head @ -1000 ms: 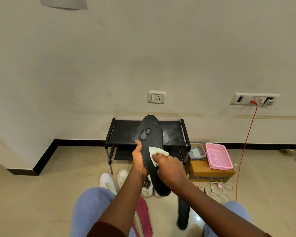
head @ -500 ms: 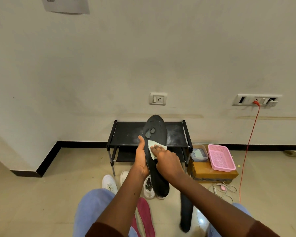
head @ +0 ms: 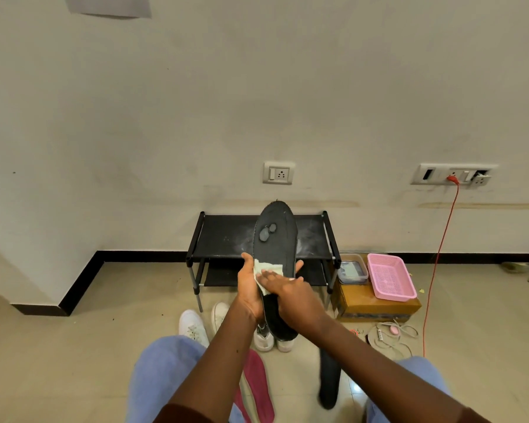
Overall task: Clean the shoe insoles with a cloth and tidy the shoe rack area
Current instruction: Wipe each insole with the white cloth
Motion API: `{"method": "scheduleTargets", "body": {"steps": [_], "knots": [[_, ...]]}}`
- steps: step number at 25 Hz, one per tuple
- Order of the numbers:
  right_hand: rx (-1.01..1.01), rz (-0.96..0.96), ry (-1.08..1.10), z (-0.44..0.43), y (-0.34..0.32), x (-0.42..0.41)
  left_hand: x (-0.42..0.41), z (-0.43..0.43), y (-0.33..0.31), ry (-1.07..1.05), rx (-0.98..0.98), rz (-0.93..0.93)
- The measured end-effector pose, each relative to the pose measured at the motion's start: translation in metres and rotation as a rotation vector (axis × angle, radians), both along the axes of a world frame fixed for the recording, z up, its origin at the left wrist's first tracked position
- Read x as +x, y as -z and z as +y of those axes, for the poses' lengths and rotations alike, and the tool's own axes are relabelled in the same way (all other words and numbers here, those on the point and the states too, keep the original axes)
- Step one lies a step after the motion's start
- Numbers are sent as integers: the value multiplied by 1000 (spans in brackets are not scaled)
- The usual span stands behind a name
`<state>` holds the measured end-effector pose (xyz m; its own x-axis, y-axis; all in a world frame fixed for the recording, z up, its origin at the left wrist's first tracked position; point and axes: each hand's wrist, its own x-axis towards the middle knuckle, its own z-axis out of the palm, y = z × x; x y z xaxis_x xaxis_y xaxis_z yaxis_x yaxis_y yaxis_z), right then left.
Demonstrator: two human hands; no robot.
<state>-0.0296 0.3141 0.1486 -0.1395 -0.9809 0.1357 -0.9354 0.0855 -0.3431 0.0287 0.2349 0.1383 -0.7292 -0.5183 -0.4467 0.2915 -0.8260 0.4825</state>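
The insole is black with two grey blotches, and the cloth is pale green. Right of the black shoe rack sits a pink latticed basket; before the rack, white shoes.

Headcount around the shoe rack, lol

Three insoles (raised black insole, pink insole, second black insole on the floor), four white shoes far as I can make out, one cloth, one rack with two shelves, one pink basket, one clear tub, one cardboard box, two wall sockets, one red cable, one sheet of paper on the wall.
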Motion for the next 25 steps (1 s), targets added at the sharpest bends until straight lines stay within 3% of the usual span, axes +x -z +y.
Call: {"method": "scheduleTargets", "body": {"steps": [4, 10, 19, 25], "knots": [[-228, 26, -77, 31, 16, 9, -1, -12, 11, 1, 90, 155], [-194, 84, -34, 30, 16, 14, 0, -15, 12, 24, 77, 169], [23, 129, 183, -35, -28, -23, 7, 12, 11, 11, -97, 117], [4, 92, 47, -18, -24, -12, 2, 4, 22, -37, 44, 242]]}}
